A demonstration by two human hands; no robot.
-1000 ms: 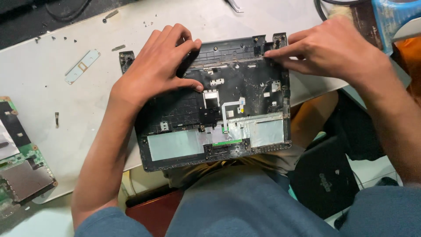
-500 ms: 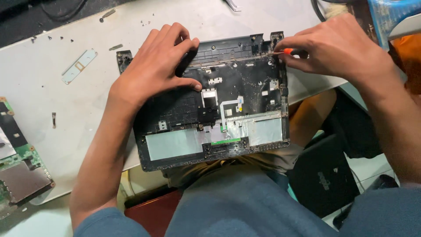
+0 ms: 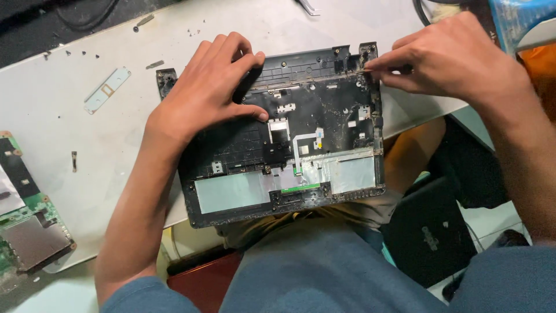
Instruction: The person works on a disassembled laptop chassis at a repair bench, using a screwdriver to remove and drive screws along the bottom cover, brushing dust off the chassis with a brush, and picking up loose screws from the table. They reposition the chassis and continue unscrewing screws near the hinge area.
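Lying flat, laptop palmrest shell long axis left-right; left hand pressing open, right hand pinching its corner.

Both hands on black laptop shell

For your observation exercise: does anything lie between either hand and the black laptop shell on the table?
Nothing visible does. The left hand rests flat on the black laptop shell, and the right hand pinches at its far right corner, both touching it directly.

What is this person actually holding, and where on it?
Left hand presses flat on the black laptop casing. Right hand pinches something thin at the casing's top right corner; what it is cannot be told.
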